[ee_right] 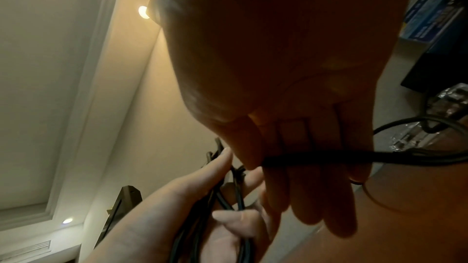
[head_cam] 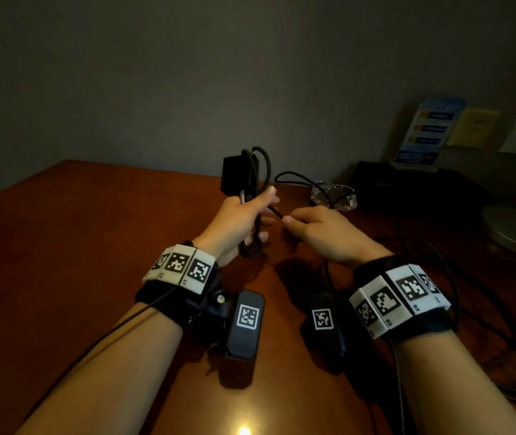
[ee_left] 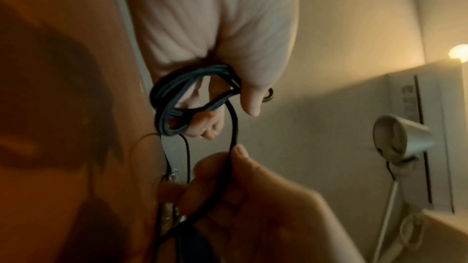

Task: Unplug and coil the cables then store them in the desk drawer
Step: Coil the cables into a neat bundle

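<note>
Holding the coil [head_cam: 252, 215] upright in the left hand [head_cam: 237, 219], fingers curled round the stacked loops above the desk [head_cam: 93, 246], adapter block [head_cam: 234, 175] at the top, probably so each turn stays pinned. Pinching the loose cable [head_cam: 297, 180] between thumb and curled fingers of the right hand [head_cam: 322, 230], likely feeding the next loop; thin, round, matte black cord, slack trailing past a clear faceted ashtray [head_cam: 335, 196]. Drawer not showing.

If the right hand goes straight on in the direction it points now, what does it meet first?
Most likely the left hand and the coiled cable it grips: the right hand points at them, pinching the loose strand. Depth is unclear.
</note>
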